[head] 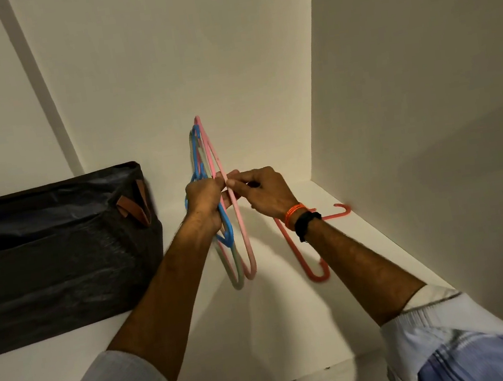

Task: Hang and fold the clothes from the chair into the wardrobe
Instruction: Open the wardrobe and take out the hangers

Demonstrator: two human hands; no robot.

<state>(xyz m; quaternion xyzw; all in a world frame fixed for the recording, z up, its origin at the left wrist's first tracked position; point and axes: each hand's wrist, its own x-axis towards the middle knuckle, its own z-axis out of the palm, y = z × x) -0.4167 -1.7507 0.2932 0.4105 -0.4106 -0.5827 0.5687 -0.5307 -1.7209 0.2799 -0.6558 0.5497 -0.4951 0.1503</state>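
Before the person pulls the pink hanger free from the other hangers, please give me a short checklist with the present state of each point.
1. Left hand grips the hanger bunch: ok.
2. Right hand pinches the pink hanger: ok.
3. Pink hanger is free of the blue hanger: cannot tell, they overlap at the hands.
4. Red hanger lies apart on the shelf: ok.
5. Black bag stays clear of the hands: ok.
6. Clothes ready nearby: cannot tell, none in view.

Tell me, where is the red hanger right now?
The red hanger lies flat on the white wardrobe shelf, right of the held hangers, partly hidden under the right hand and its wrist, near the right wall.
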